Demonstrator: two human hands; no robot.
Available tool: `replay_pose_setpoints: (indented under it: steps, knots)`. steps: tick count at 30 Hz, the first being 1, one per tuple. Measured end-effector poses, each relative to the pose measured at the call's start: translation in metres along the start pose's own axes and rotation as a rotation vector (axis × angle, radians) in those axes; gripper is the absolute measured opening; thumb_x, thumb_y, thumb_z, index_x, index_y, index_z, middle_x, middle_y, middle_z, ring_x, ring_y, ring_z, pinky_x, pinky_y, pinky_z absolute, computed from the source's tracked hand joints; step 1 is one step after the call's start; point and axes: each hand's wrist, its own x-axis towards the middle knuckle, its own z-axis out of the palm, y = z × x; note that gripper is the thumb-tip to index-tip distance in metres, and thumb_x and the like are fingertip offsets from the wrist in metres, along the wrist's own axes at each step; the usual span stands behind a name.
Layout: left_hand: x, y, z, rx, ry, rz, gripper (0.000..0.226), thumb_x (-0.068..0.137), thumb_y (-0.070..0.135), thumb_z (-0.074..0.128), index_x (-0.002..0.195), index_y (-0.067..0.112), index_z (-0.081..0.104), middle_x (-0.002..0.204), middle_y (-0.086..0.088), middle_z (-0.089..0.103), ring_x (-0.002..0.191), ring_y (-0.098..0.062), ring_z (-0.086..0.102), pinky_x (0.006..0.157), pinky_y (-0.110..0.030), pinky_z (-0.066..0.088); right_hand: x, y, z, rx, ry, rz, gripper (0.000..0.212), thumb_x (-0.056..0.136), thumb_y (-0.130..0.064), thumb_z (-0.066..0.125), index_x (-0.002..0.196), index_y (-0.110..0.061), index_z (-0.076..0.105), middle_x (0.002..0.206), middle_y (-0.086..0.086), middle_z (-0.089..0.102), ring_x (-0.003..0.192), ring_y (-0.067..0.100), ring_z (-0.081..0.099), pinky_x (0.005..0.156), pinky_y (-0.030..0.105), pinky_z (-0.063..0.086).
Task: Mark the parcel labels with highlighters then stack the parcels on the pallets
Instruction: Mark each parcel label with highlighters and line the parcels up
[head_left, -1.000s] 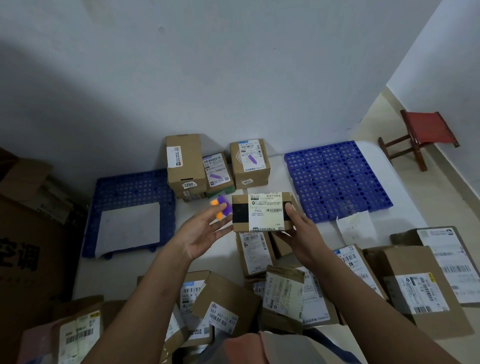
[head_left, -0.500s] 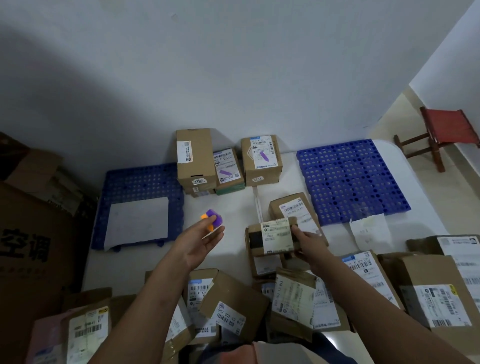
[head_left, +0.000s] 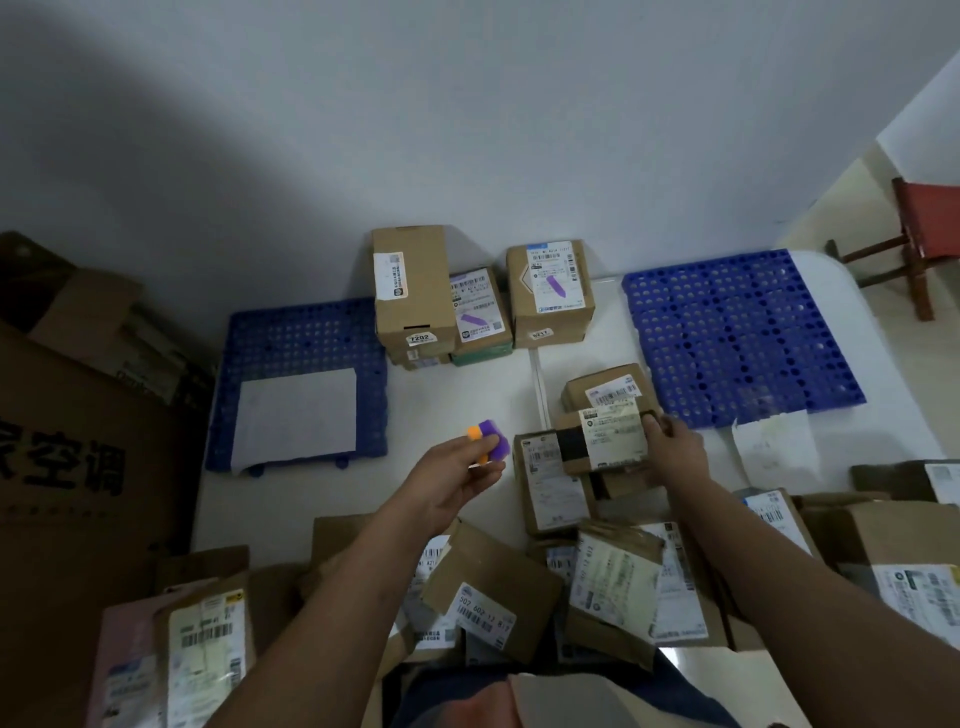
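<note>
Purple-and-orange highlighters (head_left: 487, 446), brown parcels (head_left: 550, 301) with white labels, blue perforated pallets (head_left: 737, 332), red stool (head_left: 930, 218).

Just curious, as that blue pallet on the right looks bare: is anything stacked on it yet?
Empty. The right blue pallet shows only its bare grid of holes; the marked parcels stand on the table beside it.

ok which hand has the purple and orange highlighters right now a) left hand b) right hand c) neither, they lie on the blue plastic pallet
a: the left hand grips the purple and orange highlighters, while the right hand holds a small brown cardboard parcel with a white label.
</note>
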Motion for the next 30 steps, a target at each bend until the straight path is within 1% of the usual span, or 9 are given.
replay_pose_setpoints:
  steps: [2,4,7,10,14,17,22,26,30]
  knots:
    - [0.001,0.0,0.009,0.076,-0.04,0.034,0.026,0.091,0.014,0.068,0.115,0.005,0.063,0.103,-0.011,0.069,0.088,-0.017,0.068,0.081,-0.027,0.059,-0.003,0.0,-0.006,0.014,0.161,-0.087,0.054,0.099,-0.031,0.055,0.144,-0.005,0.042,0.147,0.022,0.035,0.13,0.037,0.041,0.104,0.041,0.036]
    - [0.003,0.0,0.017,0.151,-0.065,0.077,0.018,0.092,0.015,0.068,0.109,0.008,0.066,0.1,-0.009,0.071,0.087,-0.016,0.068,0.083,-0.027,0.059,-0.016,-0.009,-0.009,0.112,0.182,-0.236,0.046,0.097,-0.023,0.059,0.138,-0.007,0.047,0.141,0.016,0.042,0.122,0.029,0.048,0.101,0.04,0.041]
    - [0.005,-0.002,0.028,0.191,-0.079,0.123,0.019,0.093,0.015,0.067,0.11,0.006,0.067,0.102,-0.01,0.07,0.087,-0.016,0.068,0.082,-0.027,0.059,-0.054,-0.028,-0.004,0.259,-0.094,-0.356,0.019,0.096,-0.022,0.059,0.114,-0.017,0.061,0.112,0.0,0.063,0.098,0.01,0.062,0.08,0.021,0.05]
    - [0.004,-0.004,0.04,0.19,-0.089,0.161,0.027,0.094,0.015,0.065,0.118,0.002,0.066,0.106,-0.012,0.07,0.092,-0.018,0.068,0.082,-0.027,0.059,-0.082,-0.034,0.01,0.366,-0.308,-0.414,0.008,0.094,-0.023,0.063,0.099,-0.017,0.066,0.091,-0.003,0.068,0.078,0.0,0.064,0.067,0.015,0.05]
    - [-0.001,-0.007,0.052,0.153,-0.148,0.201,0.018,0.095,0.013,0.062,0.111,0.007,0.07,0.113,-0.012,0.072,0.105,-0.021,0.069,0.089,-0.029,0.057,-0.092,-0.029,0.017,0.452,-0.375,-0.413,0.01,0.09,-0.022,0.069,0.094,-0.013,0.066,0.081,0.0,0.067,0.072,0.006,0.061,0.068,0.021,0.049]
    - [-0.003,-0.01,0.06,0.14,-0.169,0.217,0.014,0.094,0.013,0.064,0.106,0.01,0.071,0.112,-0.012,0.072,0.105,-0.02,0.07,0.088,-0.029,0.057,-0.093,-0.028,0.012,0.527,-0.373,-0.373,0.01,0.09,-0.018,0.07,0.093,-0.01,0.066,0.079,0.003,0.065,0.07,0.008,0.059,0.065,0.023,0.049]
    - [-0.008,-0.012,0.069,0.156,-0.178,0.259,0.013,0.095,0.013,0.063,0.105,0.013,0.072,0.111,-0.01,0.073,0.102,-0.02,0.071,0.09,-0.03,0.057,-0.095,-0.027,0.003,0.627,-0.34,-0.323,0.009,0.091,-0.017,0.068,0.095,-0.009,0.066,0.088,0.012,0.07,0.079,0.019,0.064,0.07,0.03,0.053]
    - [-0.01,-0.015,0.074,0.173,-0.17,0.267,0.017,0.095,0.013,0.063,0.11,0.012,0.071,0.111,-0.01,0.073,0.101,-0.019,0.071,0.091,-0.031,0.057,-0.095,-0.023,0.0,0.645,-0.31,-0.304,0.013,0.093,-0.017,0.065,0.094,-0.004,0.067,0.09,0.022,0.069,0.08,0.029,0.063,0.078,0.044,0.054]
    - [-0.01,-0.018,0.078,0.21,-0.167,0.269,0.027,0.094,0.014,0.064,0.12,0.007,0.068,0.113,-0.011,0.072,0.101,-0.02,0.071,0.092,-0.031,0.057,-0.096,-0.021,-0.004,0.626,-0.28,-0.299,0.011,0.093,-0.017,0.064,0.092,-0.007,0.069,0.086,0.017,0.07,0.077,0.024,0.063,0.076,0.039,0.055]
